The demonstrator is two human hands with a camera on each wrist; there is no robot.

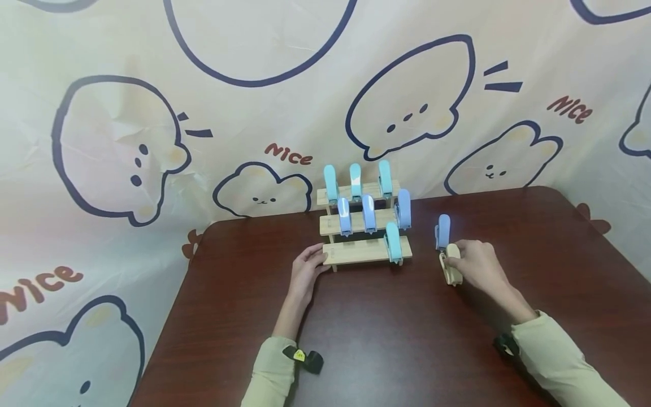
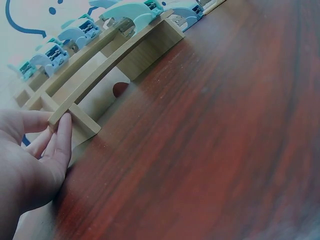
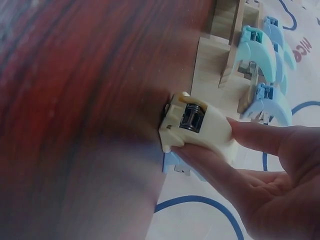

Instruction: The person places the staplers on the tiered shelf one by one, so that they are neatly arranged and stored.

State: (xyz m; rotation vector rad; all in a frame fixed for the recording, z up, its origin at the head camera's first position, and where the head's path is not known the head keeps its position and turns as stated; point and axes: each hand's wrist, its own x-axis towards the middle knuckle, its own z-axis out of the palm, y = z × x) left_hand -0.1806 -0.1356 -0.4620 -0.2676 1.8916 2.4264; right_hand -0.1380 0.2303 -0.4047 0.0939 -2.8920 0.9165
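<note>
A three-tier wooden rack (image 1: 356, 252) stands at the middle back of the table, with small staplers on its steps. My left hand (image 1: 307, 267) pinches the left end of the lowest step; in the left wrist view my fingers (image 2: 61, 142) hold the board's corner. To the right of the rack, my right hand (image 1: 478, 263) grips a cream stapler (image 1: 451, 276) between thumb and fingers. The right wrist view shows the cream stapler (image 3: 195, 122) end-on, low at the tabletop. Just behind it stands a blue stapler (image 1: 443, 230).
Three teal staplers (image 1: 355, 180) line the top step and three blue staplers (image 1: 368, 213) the middle one. A single teal stapler (image 1: 393, 242) sits at the right end of the lowest step. A printed cloth (image 1: 264, 124) hangs behind the dark table (image 1: 376, 339).
</note>
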